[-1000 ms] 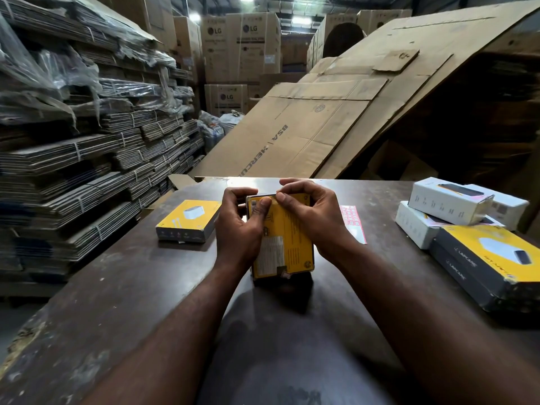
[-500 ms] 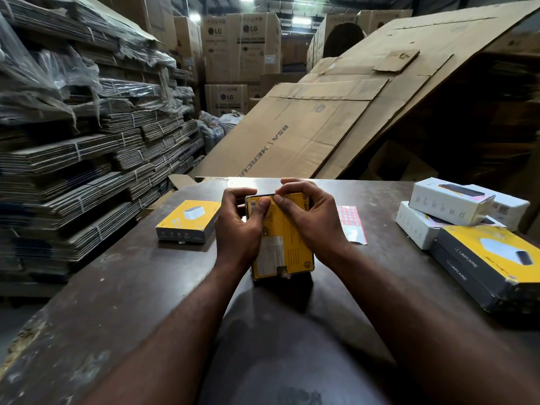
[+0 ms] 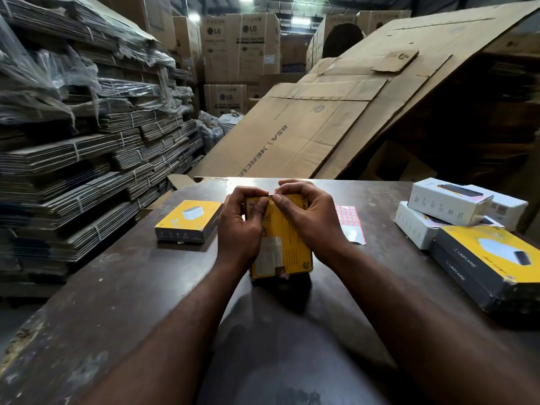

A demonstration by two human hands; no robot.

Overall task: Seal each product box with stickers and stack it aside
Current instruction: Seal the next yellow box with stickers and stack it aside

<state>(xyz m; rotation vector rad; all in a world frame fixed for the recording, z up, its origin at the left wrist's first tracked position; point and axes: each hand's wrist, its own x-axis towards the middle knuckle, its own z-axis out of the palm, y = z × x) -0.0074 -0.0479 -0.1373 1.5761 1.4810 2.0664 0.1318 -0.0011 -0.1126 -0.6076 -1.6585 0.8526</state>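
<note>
Head view. Dark, worn table [image 3: 117, 287]. Yellow product box [image 3: 285, 244] stands on end at table centre, printed back face toward the camera, bottom edge on the tabletop. Left hand [image 3: 238, 229] grips its upper left side, fingers curled over the top edge, thumb flat on the near face. Right hand [image 3: 306, 217] grips the upper right, fingers curled over the top, thumb tip pressed at the top edge just beside the left thumb. Whether a sticker lies under the thumbs: cannot tell. Sticker sheet [image 3: 349, 220], pink grid, lies flat just right of the right hand. Second yellow box [image 3: 188, 220] lies flat to the left, apart from the hands. At the right edge: two white boxes [image 3: 450, 204] stacked, and nearer, touching them, a large yellow-topped box [image 3: 491, 258]. Far left: strapped bundles of flat cardboard [image 3: 73, 171]. Beyond the table: leaning cardboard sheets [image 3: 336, 112], then LG cartons [image 3: 242, 45].
</note>
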